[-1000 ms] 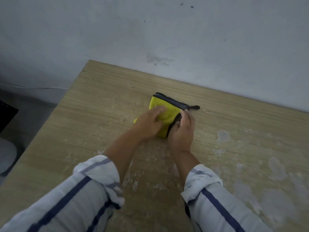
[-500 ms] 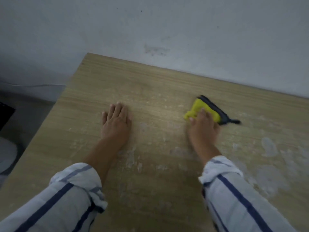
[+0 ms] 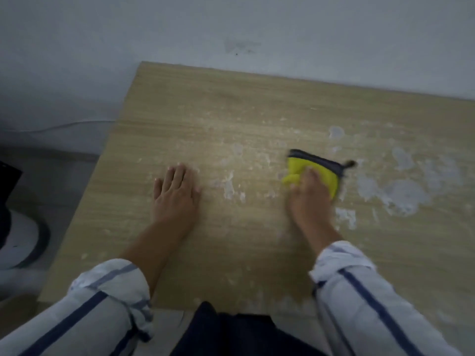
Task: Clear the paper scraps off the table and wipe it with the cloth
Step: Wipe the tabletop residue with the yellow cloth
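The left hand (image 3: pixel 176 195) lay flat on the wooden table (image 3: pixel 231 111), fingers straight and close together, holding nothing. The right hand (image 3: pixel 309 199) rested on the yellow cloth (image 3: pixel 321 173), right of centre and well apart from the left. Blur smeared its fingers, so whether they pressed flat or curled into the fabric could not be told. The hand hid the cloth's near part; dark edging showed along its far side. Pale patches (image 3: pixel 401 194) marked the tabletop further right. A dark-and-white object (image 3: pixel 23 237) on the floor was cut off at the left edge.
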{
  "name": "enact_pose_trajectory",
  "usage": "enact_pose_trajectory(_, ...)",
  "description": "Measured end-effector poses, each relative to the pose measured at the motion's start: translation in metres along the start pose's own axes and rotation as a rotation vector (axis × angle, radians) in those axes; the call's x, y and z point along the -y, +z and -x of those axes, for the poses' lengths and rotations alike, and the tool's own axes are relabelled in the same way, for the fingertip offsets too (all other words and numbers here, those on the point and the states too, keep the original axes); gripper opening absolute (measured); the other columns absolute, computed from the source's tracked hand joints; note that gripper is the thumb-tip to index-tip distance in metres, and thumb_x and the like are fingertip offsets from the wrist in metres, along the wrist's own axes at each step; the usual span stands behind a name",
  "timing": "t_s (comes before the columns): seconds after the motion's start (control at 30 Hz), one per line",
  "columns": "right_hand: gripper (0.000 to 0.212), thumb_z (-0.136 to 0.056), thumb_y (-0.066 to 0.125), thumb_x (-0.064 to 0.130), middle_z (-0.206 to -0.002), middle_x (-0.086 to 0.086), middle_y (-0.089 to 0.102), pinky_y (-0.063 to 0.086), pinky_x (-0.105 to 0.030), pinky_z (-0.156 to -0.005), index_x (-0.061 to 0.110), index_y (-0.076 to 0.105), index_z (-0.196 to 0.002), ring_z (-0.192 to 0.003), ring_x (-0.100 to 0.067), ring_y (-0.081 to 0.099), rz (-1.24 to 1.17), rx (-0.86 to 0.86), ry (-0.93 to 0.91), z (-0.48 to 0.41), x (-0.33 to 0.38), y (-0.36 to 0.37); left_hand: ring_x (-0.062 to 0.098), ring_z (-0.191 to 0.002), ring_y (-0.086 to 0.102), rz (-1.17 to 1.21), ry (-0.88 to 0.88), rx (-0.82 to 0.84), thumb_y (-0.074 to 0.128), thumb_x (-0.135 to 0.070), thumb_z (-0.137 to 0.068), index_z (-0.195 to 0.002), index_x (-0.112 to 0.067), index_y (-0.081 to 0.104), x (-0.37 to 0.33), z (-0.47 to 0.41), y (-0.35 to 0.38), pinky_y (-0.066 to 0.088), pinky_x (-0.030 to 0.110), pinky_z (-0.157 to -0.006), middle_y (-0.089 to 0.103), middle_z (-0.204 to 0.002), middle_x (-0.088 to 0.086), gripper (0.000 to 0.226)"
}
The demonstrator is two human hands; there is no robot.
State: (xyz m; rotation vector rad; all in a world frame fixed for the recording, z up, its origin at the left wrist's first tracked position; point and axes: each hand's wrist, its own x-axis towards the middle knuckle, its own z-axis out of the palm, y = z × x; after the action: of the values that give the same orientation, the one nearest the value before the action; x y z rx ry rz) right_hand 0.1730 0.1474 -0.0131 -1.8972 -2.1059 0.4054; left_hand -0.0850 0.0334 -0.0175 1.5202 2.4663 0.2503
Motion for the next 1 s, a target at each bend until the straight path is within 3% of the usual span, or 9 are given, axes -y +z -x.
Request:
enact_pose_trajectory(0.13,0.049,-0.091,0.048,0.027,-0.137,-0.026,0.042,0.032,-0.045,-0.105,-0.002,0.038,-0.131,-0.125,-0.039,0.039,-0.032,-0.040,0.310,0.014,-0.005,-0.025,0.019,-0.145,0.002,0.018,0.012,-0.001,0.021,-0.040,-0.097,-0.149,-0.020,0.013,0.001,0.017,0.006,-0.001,0.041,-0.117,0.009,-0.158,-0.002,0.056)
enact_pose_trajectory(0.2,0.048,-0.089,0.050,0.025,-0.133,-0.027,0.045,0.034,-0.041,-0.099,-0.002,0.041,-0.128,-0.120,-0.038,0.043,-0.125,0.030,0.132,0.033,0.044,-0.006,0.018,-0.145,0.001,0.005,0.045,0.009,0.018,-0.040,-0.097,-0.149,-0.020,0.012,0.003,0.026,0.009,-0.002,0.040,-0.117,0.008,-0.158,-0.002,0.056)
enact_pose_trajectory(0.3,0.059,-0.093,0.047,0.027,-0.150,-0.023,0.024,0.012,-0.041,-0.114,-0.004,0.027,-0.139,-0.140,-0.035,0.020,-0.133,0.281,-0.319,0.101,0.103,0.035,0.019,-0.145,0.003,-0.023,0.094,0.006,0.021,-0.038,-0.097,-0.149,-0.019,0.015,0.012,0.036,0.007,0.000,0.040,-0.117,0.011,-0.158,-0.001,0.055)
enact_pose_trajectory(0.37,0.059,-0.095,0.045,0.029,-0.153,-0.020,0.019,0.004,-0.040,-0.115,-0.004,0.026,-0.140,-0.143,-0.032,0.013,-0.082,0.271,-0.399,0.121,0.090,0.036,0.019,-0.145,0.005,-0.027,0.109,0.000,0.024,-0.035,-0.097,-0.148,-0.018,0.018,0.016,0.038,0.004,0.001,0.040,-0.117,0.013,-0.158,-0.001,0.054)
enact_pose_trajectory(0.53,0.062,-0.094,0.045,0.028,-0.149,-0.022,0.028,0.019,-0.044,-0.113,-0.001,0.020,-0.143,-0.136,-0.036,0.027,-0.023,0.040,0.048,0.112,-0.021,-0.018,0.021,-0.145,0.004,-0.026,0.112,-0.012,0.023,-0.034,-0.098,-0.149,-0.017,0.016,0.013,0.042,0.002,0.001,0.041,-0.117,0.012,-0.158,0.000,0.054)
enact_pose_trajectory(0.63,0.062,-0.096,0.041,0.030,-0.151,-0.021,0.024,0.019,-0.043,-0.114,0.001,0.015,-0.145,-0.138,-0.034,0.023,-0.099,0.009,0.277,0.103,-0.031,-0.036,0.021,-0.145,0.001,-0.015,0.080,0.008,0.022,-0.034,-0.098,-0.149,-0.017,0.012,0.006,0.049,0.004,0.001,0.041,-0.118,0.009,-0.158,0.001,0.055)
enact_pose_trajectory(0.83,0.056,-0.094,0.030,0.023,-0.153,-0.020,0.018,0.001,-0.037,-0.115,-0.005,0.021,-0.141,-0.143,-0.032,0.012,-0.178,0.209,-0.238,0.147,0.063,0.018,0.020,-0.145,0.004,-0.017,0.135,0.022,0.025,-0.035,-0.097,-0.148,-0.017,0.016,-0.019,0.063,0.017,0.001,0.041,-0.116,0.012,-0.158,0.002,0.055)
enact_pose_trajectory(0.9,0.059,-0.090,0.030,0.025,-0.149,-0.024,0.025,0.006,-0.041,-0.115,-0.006,0.026,-0.139,-0.140,-0.036,0.019,-0.149,0.139,-0.252,0.147,0.038,0.010,0.021,-0.145,0.005,-0.021,0.150,0.016,0.025,-0.035,-0.097,-0.148,-0.017,0.017,-0.024,0.062,0.019,0.001,0.042,-0.116,0.013,-0.157,0.002,0.055)
enact_pose_trajectory(1.0,0.060,-0.094,0.039,0.028,-0.148,-0.025,0.028,0.014,-0.043,-0.114,-0.003,0.021,-0.142,-0.137,-0.038,0.025,-0.081,-0.003,-0.022,0.136,-0.028,-0.015,0.020,-0.145,0.003,-0.033,0.190,0.043,0.023,-0.036,-0.097,-0.148,-0.014,0.016,-0.036,0.065,0.021,0.000,0.041,-0.116,0.012,-0.158,0.003,0.056)
